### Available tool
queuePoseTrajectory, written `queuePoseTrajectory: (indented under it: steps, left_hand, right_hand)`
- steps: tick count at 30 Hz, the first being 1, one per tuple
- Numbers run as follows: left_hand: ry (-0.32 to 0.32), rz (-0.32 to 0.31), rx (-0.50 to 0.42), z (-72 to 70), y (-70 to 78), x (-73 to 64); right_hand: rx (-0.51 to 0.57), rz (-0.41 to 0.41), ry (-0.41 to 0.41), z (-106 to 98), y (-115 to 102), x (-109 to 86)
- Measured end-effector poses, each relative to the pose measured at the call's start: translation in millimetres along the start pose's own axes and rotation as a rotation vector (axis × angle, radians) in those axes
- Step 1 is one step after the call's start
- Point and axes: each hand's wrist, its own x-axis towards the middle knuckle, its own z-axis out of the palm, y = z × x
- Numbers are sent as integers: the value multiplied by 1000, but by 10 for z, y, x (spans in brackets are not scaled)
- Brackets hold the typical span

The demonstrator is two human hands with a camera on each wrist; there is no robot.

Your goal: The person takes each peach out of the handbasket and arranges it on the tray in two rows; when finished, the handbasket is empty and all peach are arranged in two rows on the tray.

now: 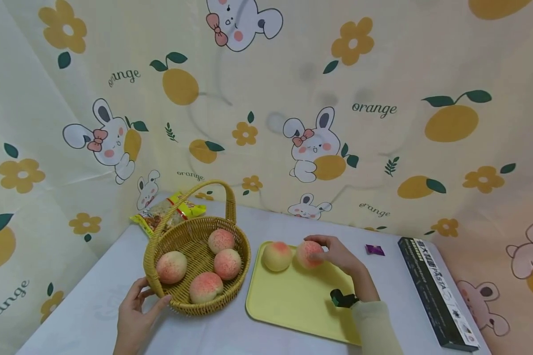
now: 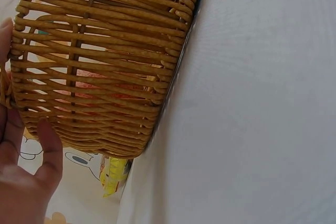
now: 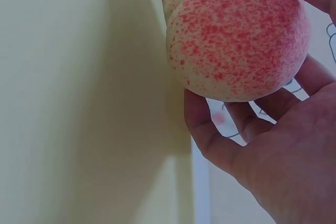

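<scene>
On the pale yellow tray (image 1: 293,308), my right hand (image 1: 339,256) grips a peach (image 1: 307,254), fingers and thumb spread around its sides. The right wrist view shows this peach (image 3: 236,40) up close, red-speckled with a crease, between thumb and fingers. Just left of it another peach (image 1: 277,257) rests on the tray. My left hand (image 1: 137,313) holds the near left side of the wicker basket (image 1: 195,309), with the thumb (image 2: 50,145) against the weave. Several peaches (image 1: 206,287) lie inside the basket, whose tall handle arches over it.
Behind the basket lies a yellow snack bag (image 1: 160,214). A small purple packet (image 1: 375,250) sits beyond the tray's right side, and a long black-and-white box (image 1: 437,293) lies along the table's right. A patterned cloth (image 1: 257,98) hangs behind the white table.
</scene>
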Motion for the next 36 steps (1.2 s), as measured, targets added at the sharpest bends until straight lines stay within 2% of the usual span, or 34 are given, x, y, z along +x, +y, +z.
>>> queuePoseTrajectory:
  steps: [5, 16, 26, 36]
  left_hand:
    - [-4, -3, 2, -3, 4, 0]
    - [-8, -5, -9, -2, 14, -18]
    - [-4, 28, -29, 4, 27, -12]
    - [-10, -26, 13, 0, 26, -23]
  right_hand:
    - [-1, -11, -11, 11, 71, -34]
    - [-22, 26, -33, 34, 114, -74]
    - [40, 17, -75, 13, 174, -92]
    - [32, 14, -146, 41, 161, -123]
